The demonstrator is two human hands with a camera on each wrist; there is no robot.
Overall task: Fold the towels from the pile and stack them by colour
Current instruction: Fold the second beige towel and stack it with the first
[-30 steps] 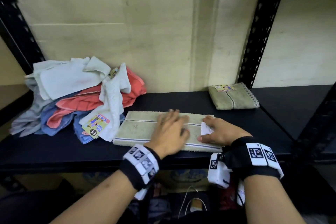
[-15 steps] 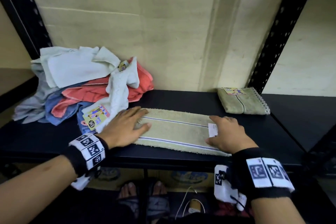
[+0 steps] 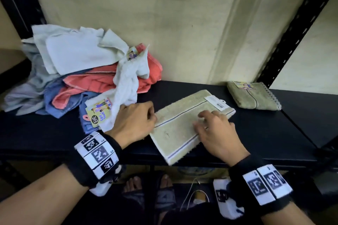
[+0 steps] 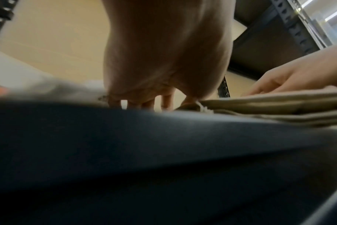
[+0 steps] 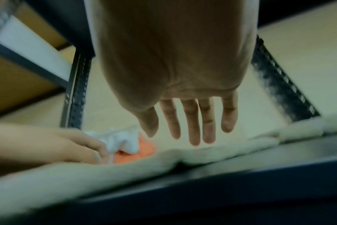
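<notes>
Two hands worked the half-folded beige towel [image 3: 184,124]: your left hand [image 3: 134,120] pinched its edge, your right hand [image 3: 216,131] lay spread flat; another fold seemed due next.

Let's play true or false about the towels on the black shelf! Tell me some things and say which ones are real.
1. The beige striped towel under the hands lies flat on the black metal shelf. True.
2. A folded beige towel sits on the shelf to the right, by the wall. True.
3. The right hand holds an orange towel. False: its fingers are straight over the beige striped towel.
4. The messy pile of white, orange and blue towels is on the right side. False: it is on the left.
5. The left hand is at the left edge of the beige striped towel. True.
</notes>
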